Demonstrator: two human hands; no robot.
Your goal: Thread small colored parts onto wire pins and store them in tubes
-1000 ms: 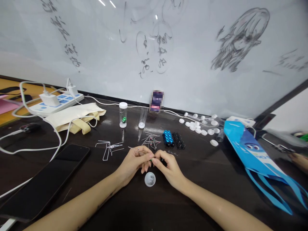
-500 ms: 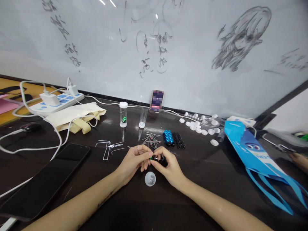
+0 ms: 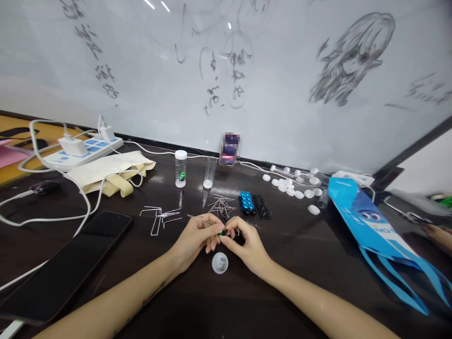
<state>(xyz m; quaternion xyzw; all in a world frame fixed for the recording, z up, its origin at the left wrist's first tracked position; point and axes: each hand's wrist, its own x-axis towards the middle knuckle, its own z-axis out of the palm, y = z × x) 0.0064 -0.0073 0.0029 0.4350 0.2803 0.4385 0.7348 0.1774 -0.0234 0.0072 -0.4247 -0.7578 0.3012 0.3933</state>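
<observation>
My left hand (image 3: 196, 238) and my right hand (image 3: 246, 245) meet at mid-table, fingertips pinched together on a small green bead (image 3: 221, 232) and a thin metal pin. A dark piece shows under my right fingers, too small to name. Just below the hands lies a small clear round cap (image 3: 220, 262). Behind them lie a heap of thin pins (image 3: 221, 205), a block of blue beads (image 3: 246, 202) and a block of black beads (image 3: 262, 206). A capped vial (image 3: 181, 168) holding a green bead stands farther back, beside an open clear tube (image 3: 210, 172).
A black phone (image 3: 67, 263) lies at the left, with bent wires (image 3: 160, 216) beside it. A cloth bag (image 3: 109, 171), a power strip (image 3: 82, 149) and white cables sit far left. White caps (image 3: 294, 184) and a blue bag (image 3: 374, 225) lie right. Another person's hand (image 3: 438, 234) shows at the right edge.
My right fingers have closed in toward the left fingertips over the green bead. Nothing else on the table has moved.
</observation>
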